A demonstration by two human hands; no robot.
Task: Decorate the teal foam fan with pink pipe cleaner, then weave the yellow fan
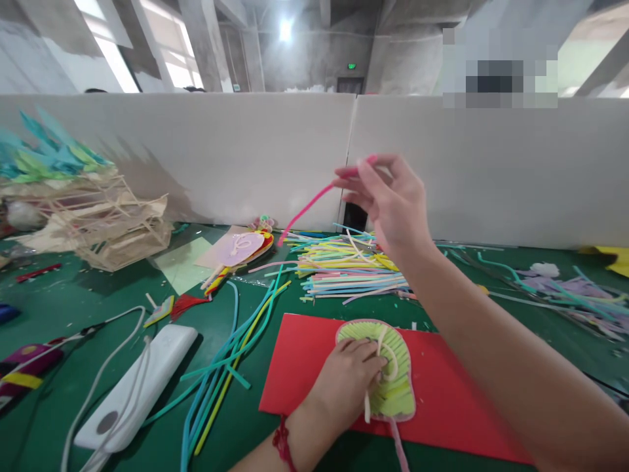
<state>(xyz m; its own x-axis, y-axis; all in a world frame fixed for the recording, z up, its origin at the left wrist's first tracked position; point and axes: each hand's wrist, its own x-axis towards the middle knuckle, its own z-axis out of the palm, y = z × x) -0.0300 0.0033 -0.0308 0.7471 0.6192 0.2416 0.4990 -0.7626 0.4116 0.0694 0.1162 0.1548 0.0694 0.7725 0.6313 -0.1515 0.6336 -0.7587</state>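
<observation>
Curving pink strip (pixel 308 204), ribbed green fan (pixel 401 383), pink-edged

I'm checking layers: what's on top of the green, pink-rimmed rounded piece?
A thin, curled cream strip and the left hand, which covers part of the piece. What lies beneath the hand cannot be seen.

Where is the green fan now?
In the head view, the green fan lies low, just right of centre, on the red sheet, partly under the left hand.

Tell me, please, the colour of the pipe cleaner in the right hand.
The pipe cleaner in the right hand is bright pink, best seen in the head view.
</observation>
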